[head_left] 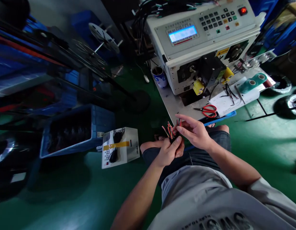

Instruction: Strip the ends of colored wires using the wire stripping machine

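Observation:
My left hand [170, 150] is wrapped round a bundle of short wires [170, 129], red, black and pinkish, whose ends stick up above the fist. Close beside it, my right hand [194, 132] pinches a few of the red and dark wire ends between thumb and fingers. Both hands are over my lap, just off the near edge of the metal worktop [170, 103]. Red-handled scissors [208, 110] lie on that worktop beyond my right hand. The lower parts of the wires are hidden inside my left hand.
A white machine [162, 44] with a lit screen stands on the worktop. Near it are a blue-and-white can [159, 77], teal rolls [252, 83] and paper [222, 103]. To the left are a white box-shaped device [132, 137] and a blue crate [103, 119].

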Available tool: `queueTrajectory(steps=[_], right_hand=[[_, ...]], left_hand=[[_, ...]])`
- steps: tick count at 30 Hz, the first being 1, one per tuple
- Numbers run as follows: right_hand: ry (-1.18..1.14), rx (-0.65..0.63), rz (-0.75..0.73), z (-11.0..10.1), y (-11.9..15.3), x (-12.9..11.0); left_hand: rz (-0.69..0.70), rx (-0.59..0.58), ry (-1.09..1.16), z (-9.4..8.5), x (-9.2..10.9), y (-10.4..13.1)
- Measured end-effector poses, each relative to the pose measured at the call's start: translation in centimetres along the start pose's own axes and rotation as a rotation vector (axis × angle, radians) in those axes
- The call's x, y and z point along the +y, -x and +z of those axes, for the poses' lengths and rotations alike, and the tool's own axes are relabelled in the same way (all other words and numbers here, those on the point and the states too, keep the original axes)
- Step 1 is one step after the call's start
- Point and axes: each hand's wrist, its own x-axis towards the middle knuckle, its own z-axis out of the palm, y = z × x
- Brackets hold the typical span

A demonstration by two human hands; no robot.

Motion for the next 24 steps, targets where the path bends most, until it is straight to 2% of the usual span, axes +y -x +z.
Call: queueTrajectory(steps=[8,13,15,24], right_hand=[[0.198,-0.058,-0.035,-1.0,-0.2,-0.5],[0.062,-0.291,-0.007,-2.0,-0.9,-0.7],[0.013,-0.33,0.007,-2.3,-0.9,-0.5],[0.033,-0.277,0.013,-2.5,-0.9,-0.1]], left_hand=[[-0.056,-0.092,0.0,-0.5,0.1,0.1],[-0.095,-0.203,0.028,-0.9,0.1,0.1],[-0.097,-0.237,0.044,-1.1,0.2,0.0],[-0.108,-0.269,0.067,-1.3,-0.2,-0.2]])
